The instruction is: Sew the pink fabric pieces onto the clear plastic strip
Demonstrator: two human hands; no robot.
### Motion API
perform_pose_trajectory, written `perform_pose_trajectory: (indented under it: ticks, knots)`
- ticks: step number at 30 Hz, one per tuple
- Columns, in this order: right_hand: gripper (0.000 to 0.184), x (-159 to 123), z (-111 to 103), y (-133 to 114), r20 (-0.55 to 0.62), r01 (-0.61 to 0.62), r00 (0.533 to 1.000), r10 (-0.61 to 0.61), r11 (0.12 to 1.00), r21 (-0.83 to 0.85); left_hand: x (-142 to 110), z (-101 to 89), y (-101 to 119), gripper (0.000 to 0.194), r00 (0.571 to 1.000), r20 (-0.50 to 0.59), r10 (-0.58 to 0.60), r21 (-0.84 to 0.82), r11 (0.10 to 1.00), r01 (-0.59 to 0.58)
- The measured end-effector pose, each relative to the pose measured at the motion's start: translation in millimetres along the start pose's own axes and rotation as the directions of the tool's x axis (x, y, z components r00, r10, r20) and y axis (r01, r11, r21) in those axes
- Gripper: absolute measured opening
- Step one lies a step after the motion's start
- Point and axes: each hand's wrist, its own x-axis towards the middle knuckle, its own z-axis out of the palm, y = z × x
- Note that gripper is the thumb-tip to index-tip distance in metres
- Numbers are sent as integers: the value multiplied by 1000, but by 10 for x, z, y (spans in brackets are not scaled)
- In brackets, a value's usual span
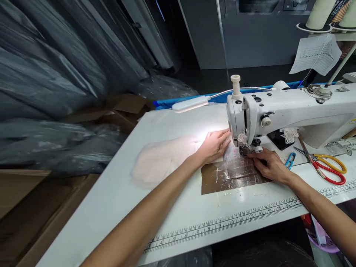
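Observation:
A white sewing machine (280,107) stands on the table, its needle and presser foot above a thin sheer fabric (233,157) with small pink dots. My left hand (215,146) lies flat on the fabric left of the presser foot, fingers stretched out together. Just right of the foot, my right hand (268,165) rests with its index finger reaching the fabric and a gap below that finger. Beneath the fabric is a brown, shiny taped patch (210,181). More pale sheer fabric (158,161) spreads over the table on the left.
Red- and yellow-handled scissors (330,167) and a blue thread snipper (290,160) lie at right. A lit lamp (191,104) stands behind my left hand. The white table (116,207) has a printed ruler (236,221) along its front. Cardboard boxes (36,215) stand left.

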Motion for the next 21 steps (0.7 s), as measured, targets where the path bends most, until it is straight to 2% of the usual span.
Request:
perform_pose_trajectory:
  ticks: [4,10,14,21]
  knots:
    - [31,0,-4,4,-13,12,1000,-12,1000,-12,-186,-66,123,28,993,-101,65,-4,998,-65]
    - [30,-1,13,18,1,17,1000,-17,998,-55,-416,-80,441,17,947,-177,268,-253,918,-307]
    - [30,-4,21,23,43,13,999,-8,994,-111,-457,-32,510,14,942,-171,287,-317,890,-329]
    - [35,-50,50,6,157,112,984,-81,975,-194,-451,61,504,23,945,-179,275,-246,917,-314]
